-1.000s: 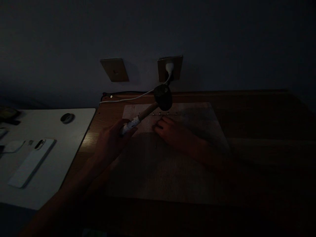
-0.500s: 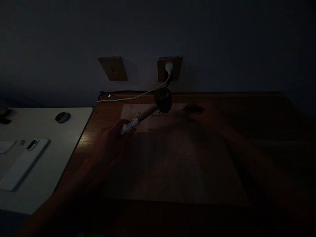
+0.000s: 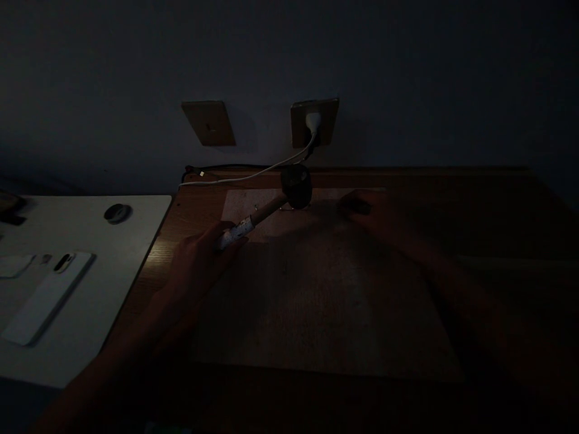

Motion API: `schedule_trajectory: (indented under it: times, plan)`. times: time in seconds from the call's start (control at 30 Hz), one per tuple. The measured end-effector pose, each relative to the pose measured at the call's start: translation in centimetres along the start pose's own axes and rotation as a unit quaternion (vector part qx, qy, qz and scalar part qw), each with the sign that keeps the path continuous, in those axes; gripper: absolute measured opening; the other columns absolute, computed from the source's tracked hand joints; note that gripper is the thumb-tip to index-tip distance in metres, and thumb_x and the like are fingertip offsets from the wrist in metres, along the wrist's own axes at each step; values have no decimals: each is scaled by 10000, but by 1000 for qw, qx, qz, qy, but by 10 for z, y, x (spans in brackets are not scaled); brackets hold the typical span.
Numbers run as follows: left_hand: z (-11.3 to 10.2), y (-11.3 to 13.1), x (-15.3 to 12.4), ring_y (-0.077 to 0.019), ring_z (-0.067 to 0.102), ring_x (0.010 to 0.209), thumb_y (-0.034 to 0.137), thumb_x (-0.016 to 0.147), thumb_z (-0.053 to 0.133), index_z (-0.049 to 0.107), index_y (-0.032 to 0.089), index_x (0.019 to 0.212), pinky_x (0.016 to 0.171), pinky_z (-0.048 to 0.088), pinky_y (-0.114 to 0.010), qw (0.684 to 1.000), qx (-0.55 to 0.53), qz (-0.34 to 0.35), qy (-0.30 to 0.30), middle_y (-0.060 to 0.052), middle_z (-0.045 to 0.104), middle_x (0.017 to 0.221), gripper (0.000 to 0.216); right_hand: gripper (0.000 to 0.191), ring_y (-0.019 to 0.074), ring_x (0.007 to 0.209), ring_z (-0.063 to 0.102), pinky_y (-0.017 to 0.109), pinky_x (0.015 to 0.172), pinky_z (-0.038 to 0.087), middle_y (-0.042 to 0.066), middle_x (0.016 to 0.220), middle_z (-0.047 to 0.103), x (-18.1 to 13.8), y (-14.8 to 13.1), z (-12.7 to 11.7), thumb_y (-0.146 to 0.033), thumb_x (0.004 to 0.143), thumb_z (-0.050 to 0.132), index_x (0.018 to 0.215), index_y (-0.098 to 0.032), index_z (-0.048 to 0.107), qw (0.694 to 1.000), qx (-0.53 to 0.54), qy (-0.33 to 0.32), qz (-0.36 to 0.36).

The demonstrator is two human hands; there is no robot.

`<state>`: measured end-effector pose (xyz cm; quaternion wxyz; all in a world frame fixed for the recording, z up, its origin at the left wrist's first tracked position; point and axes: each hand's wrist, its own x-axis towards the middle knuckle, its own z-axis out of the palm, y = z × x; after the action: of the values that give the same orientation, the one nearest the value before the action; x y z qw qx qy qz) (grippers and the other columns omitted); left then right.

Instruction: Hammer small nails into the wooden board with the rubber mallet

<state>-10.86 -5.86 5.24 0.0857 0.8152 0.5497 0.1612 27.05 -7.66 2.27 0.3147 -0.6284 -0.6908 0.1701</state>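
My left hand is wrapped round the handle of a mallet, with a dark round head, a wooden shaft and a pale speckled grip. The head hangs over the far part of a thin flat board on the wooden table. Several small shiny metal pieces, perhaps nails or hooks, stand in a row there; one metal piece shows left of the shaft. At the board's far right part is my right hand, fingers curled together. Shadow hides whatever they hold.
A white table adjoins on the left, bearing a white phone and a dark round object. Behind are a wall switch plate and a socket with a white plug. Its white cable runs along the table's back edge.
The view has shifted slightly. My right hand's fingers have curled in a little more at the board's far side. The mallet stays in my left hand, almost unmoved.
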Motion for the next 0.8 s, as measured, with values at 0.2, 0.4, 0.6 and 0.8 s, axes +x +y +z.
schedule_trajectory:
  times: [0.2,0.4,0.6,0.8]
  plan:
    - [1,6,2,-188,704,621,570,955,650,743,258,1168,548,435,-247,1000,-17,9,17,-5,767,756,389,179,332,962,769,547,929,597,46,1025,816,1,-5,3,-296,888,712,1058,-324,760,999,-39,16,31]
    - [7,36,21,-186,710,650,553,977,636,737,233,1180,579,444,-254,997,-26,75,17,-34,798,843,392,224,304,847,758,480,824,604,57,909,805,0,-7,7,-321,848,797,1053,-283,715,995,-12,31,95]
    - [20,53,38,-235,766,795,537,986,636,721,234,1234,638,494,-284,992,-19,124,-13,-72,821,954,401,438,338,976,745,505,862,601,136,1131,778,-15,1,-10,-331,784,813,1190,-251,668,995,-12,47,93]
    - [30,50,41,-248,771,842,501,993,640,711,243,1269,678,524,-296,992,-29,124,-16,-82,819,1009,384,541,394,1168,687,627,990,565,143,1289,702,-33,27,-17,-382,798,780,1305,-279,620,995,-29,81,49]
